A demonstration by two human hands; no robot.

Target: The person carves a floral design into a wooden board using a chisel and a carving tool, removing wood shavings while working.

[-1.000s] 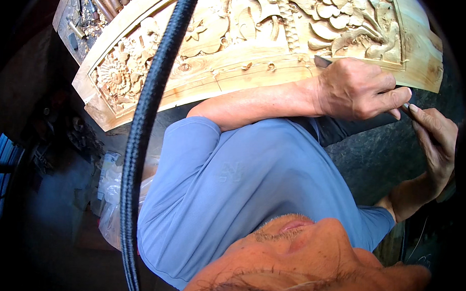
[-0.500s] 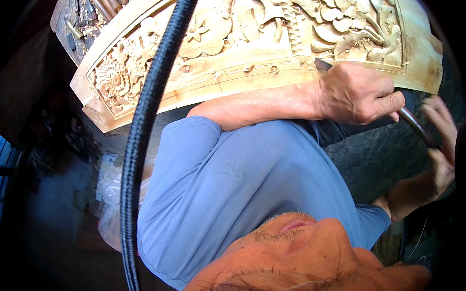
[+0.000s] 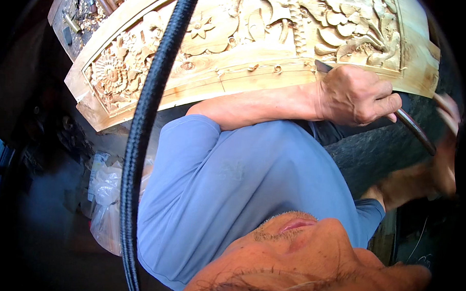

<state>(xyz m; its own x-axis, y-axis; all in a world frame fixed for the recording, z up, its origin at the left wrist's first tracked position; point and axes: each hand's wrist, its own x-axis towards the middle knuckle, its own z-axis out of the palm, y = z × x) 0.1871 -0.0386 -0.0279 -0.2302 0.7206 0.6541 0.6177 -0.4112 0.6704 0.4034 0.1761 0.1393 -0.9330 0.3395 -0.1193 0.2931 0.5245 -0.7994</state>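
My left hand (image 3: 355, 96) is closed around a carving chisel (image 3: 415, 130). Its flat metal blade (image 3: 323, 66) sticks out past the hand and meets the plain border of a carved wooden panel (image 3: 256, 69), just below the relief. The handle slants down to the right, out of the fist. Near the handle's end is my right hand (image 3: 447, 145), blurred by motion and partly lost at the dark rim. Its fingers look stretched out, apart from the handle, and nothing shows in them. Flowers and leaves stand in relief across the panel.
Small curled shavings (image 3: 252, 67) lie along the panel's border. Beyond its far left edge, several tools (image 3: 102, 0) rest on a dark board (image 3: 60, 16) among wood chips. A black braided cable (image 3: 146, 117) crosses the view. A clear plastic bag (image 3: 106, 208) is at lower left.
My right hand has drawn back, away from the chisel handle's end. The panel appears slightly lower and further left in view. My left hand keeps its hold on the chisel.
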